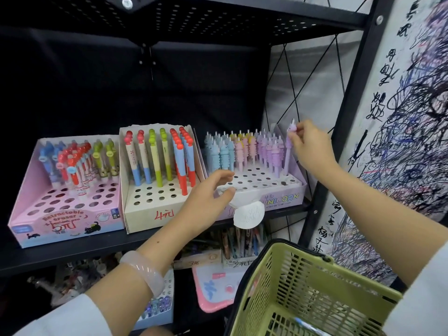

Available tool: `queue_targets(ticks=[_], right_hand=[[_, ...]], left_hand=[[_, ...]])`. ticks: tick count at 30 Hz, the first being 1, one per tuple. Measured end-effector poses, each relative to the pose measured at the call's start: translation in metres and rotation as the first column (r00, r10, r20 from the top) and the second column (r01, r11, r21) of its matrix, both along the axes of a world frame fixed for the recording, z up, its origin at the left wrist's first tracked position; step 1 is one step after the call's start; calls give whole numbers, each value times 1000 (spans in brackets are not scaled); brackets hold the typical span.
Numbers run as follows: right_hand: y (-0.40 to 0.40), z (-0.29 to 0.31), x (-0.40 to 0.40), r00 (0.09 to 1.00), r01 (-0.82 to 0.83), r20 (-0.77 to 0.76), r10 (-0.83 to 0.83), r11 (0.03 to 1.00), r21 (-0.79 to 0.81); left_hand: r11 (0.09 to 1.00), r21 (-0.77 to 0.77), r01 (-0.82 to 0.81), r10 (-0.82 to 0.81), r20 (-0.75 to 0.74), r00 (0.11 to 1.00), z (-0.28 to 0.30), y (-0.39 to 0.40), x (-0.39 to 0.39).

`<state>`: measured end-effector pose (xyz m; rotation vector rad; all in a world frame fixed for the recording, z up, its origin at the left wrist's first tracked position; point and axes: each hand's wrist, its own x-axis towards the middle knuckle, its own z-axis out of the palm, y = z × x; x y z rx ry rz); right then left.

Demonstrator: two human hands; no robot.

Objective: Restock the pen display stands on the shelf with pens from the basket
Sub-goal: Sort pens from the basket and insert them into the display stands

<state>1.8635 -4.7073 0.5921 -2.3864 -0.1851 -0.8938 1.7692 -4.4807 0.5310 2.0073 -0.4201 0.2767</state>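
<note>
Head view, right hand pinching purple pen, "UNICORN" stand

A: L hand?
B: Reached fwd from lower left, forearm angled up to the right, pale bangle on the wrist, white sleeve near the elbow. Fingers loosely curled, thumb apart; couldn't tell if it gripped anything.
A: R hand?
B: Higher and further right, arm in from the lower right corner, white sleeve at frame edge. Fingertips pinched tog. at upper left of the hand, wrist bent.
</note>
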Motion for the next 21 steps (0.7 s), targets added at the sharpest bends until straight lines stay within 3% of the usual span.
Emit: queue_targets(ticks=[12,21], right_hand=[[6,-2,6,963,81,-249,-98,994,-76],[7,-9,6,930,94,-360,-75,995,36]], left_hand=[[1000,-17,17,-18,-20,1000,4,-5,-9],[999,-5,31,-31,-20,999,6,-6,-19]])
